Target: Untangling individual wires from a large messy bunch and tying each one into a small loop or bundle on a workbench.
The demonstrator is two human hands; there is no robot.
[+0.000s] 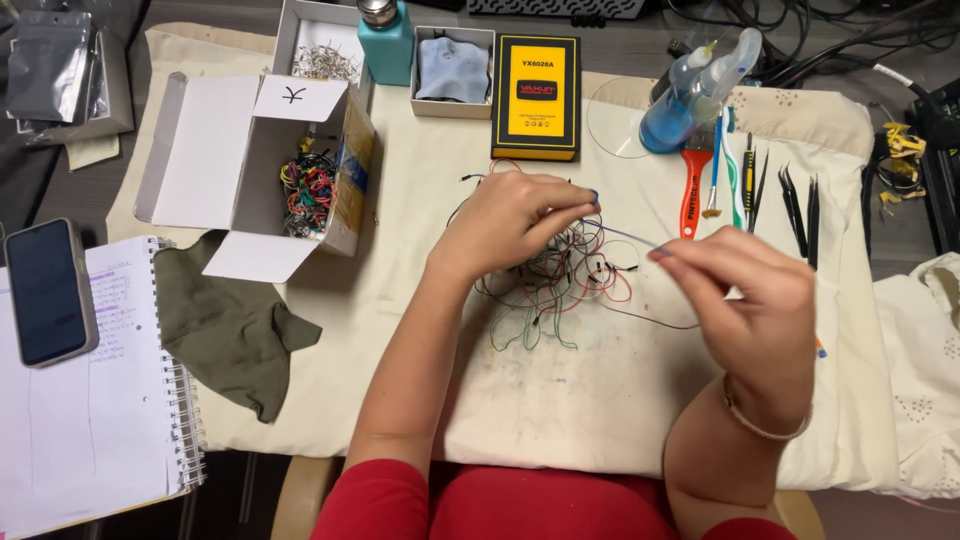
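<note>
A tangle of thin coloured wires (560, 285), red, green and black, lies on the cream cloth (420, 300) in the middle of the table. My left hand (515, 222) rests over the top of the tangle, fingertips pinching wires at its right side. My right hand (750, 300) is raised to the right of the pile and pinches the end of one thin purple wire (628, 236) that runs taut back to my left fingers.
An open white cardboard box (290, 170) holds more coloured wires at the left. A yellow-and-black case (537, 97), a teal dispenser bottle (385, 42), blue liquid bottles (690, 95), tweezers (798, 205) and small tools lie along the back. A phone (48, 292) lies on a spiral notebook (100, 400) beside an olive cloth (225, 320).
</note>
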